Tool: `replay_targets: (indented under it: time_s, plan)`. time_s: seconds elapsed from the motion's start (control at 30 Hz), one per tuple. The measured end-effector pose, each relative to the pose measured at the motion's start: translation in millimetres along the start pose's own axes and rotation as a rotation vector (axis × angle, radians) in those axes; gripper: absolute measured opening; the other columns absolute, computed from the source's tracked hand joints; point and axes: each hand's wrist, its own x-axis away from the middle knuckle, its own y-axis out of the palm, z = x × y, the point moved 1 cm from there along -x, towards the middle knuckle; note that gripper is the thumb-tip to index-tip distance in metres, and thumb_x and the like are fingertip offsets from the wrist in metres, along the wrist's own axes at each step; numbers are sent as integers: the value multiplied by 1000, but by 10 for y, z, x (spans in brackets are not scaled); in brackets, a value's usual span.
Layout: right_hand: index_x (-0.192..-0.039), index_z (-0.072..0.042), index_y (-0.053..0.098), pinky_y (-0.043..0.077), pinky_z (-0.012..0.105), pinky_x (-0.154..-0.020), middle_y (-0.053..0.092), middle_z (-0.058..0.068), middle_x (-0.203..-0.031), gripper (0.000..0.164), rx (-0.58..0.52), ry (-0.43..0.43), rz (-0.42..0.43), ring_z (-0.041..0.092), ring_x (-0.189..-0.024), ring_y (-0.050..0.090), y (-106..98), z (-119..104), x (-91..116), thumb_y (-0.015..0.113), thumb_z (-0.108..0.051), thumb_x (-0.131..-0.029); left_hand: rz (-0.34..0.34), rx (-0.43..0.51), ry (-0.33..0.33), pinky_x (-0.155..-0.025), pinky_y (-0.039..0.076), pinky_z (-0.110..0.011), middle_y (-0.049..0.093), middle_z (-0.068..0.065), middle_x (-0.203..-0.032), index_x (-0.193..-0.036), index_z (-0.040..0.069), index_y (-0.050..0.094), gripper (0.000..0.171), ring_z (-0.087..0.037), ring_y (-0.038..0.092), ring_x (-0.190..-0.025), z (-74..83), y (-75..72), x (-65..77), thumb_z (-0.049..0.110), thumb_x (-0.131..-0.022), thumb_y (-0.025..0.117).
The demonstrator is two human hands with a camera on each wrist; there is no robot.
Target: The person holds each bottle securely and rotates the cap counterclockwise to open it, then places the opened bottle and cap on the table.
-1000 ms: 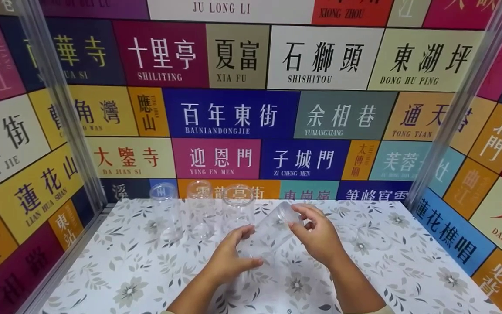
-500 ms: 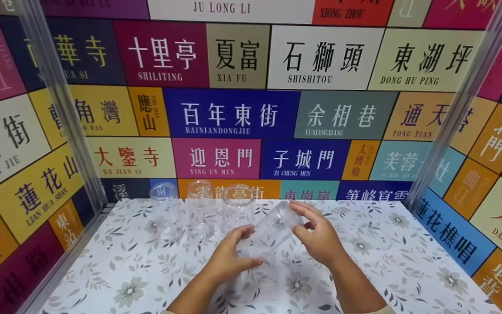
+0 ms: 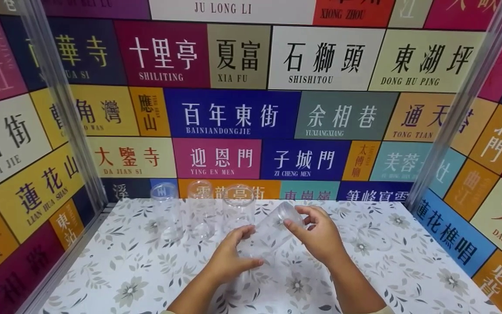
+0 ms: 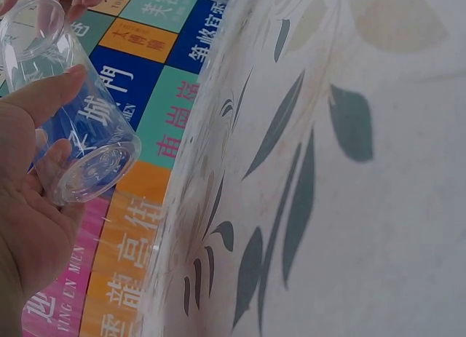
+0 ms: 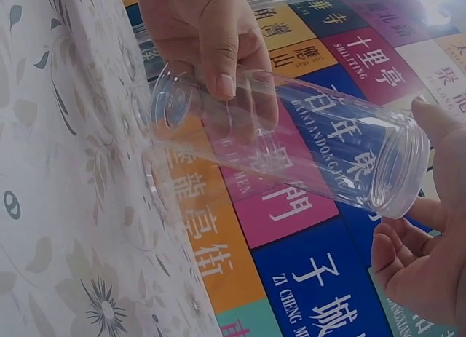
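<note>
A clear plastic jar (image 3: 268, 233) is held tilted above the table, its upper end leaning right. My left hand (image 3: 231, 257) grips its lower part, the thumb on the near side and the fingers around the far side, as the left wrist view also shows. My right hand (image 3: 318, 233) holds the clear lid (image 5: 399, 166) at the jar's upper end, between thumb and fingers. In the right wrist view the jar is see-through, with nothing visible inside. How far the lid is screwed down cannot be seen.
Three clear jars stand upright at the back left: a left jar (image 3: 167, 216), a middle jar (image 3: 201, 213) and a wider-mouthed right jar (image 3: 239, 207). Right of my hands a clear round lid (image 3: 375, 239) lies on the floral tablecloth (image 3: 146, 266). Lettered panels enclose the table.
My right hand's fingers and thumb have shifted round the lid, the thumb now lying further across it. The left hand and the jar have stayed in nearly the same place.
</note>
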Motion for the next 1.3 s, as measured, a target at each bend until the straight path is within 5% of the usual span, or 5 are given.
replay_targets:
  time_s: [0.2,0.47,0.73,1.0,1.3]
  plan:
    - [-136,-18,73,57,24,-70,68,4,-130,54,-37,-15,-17,19,-87,61,-4,-11,21,85,-46,-91,-5,-3,-8,-127,39,-59,60,1,-155,-156,22,53,89,-29,54,-148,2,0,-3,39,-80,96]
    - [-142,-20,70,61,25,-82,63,-2,-153,46,-118,-57,-65,23,-119,62,-14,-16,35,77,-23,-97,3,14,28,-126,40,-61,60,-1,-154,-154,23,54,85,-31,52,-148,-14,0,0,35,-81,96]
    - [-145,-21,68,59,24,-91,59,-4,-159,46,-119,-82,-86,23,-127,63,-10,-15,31,72,-16,-99,9,21,24,-126,39,-61,61,-2,-153,-154,20,54,85,-31,52,-148,-18,-3,-1,32,-82,95]
    - [-155,-23,58,53,46,-109,49,-2,-166,64,-70,-71,-85,25,-144,53,-5,-12,35,79,-37,-96,-2,28,-9,-127,39,-60,60,0,-155,-155,22,53,87,-29,52,-149,2,-1,7,36,-81,95]
    - [-148,-21,65,52,38,-94,60,2,-150,60,55,-59,10,21,-114,59,-24,-37,39,69,-56,-100,-14,20,-3,-128,39,-59,61,2,-154,-155,24,53,87,-28,52,-149,-1,5,-4,36,-80,95]
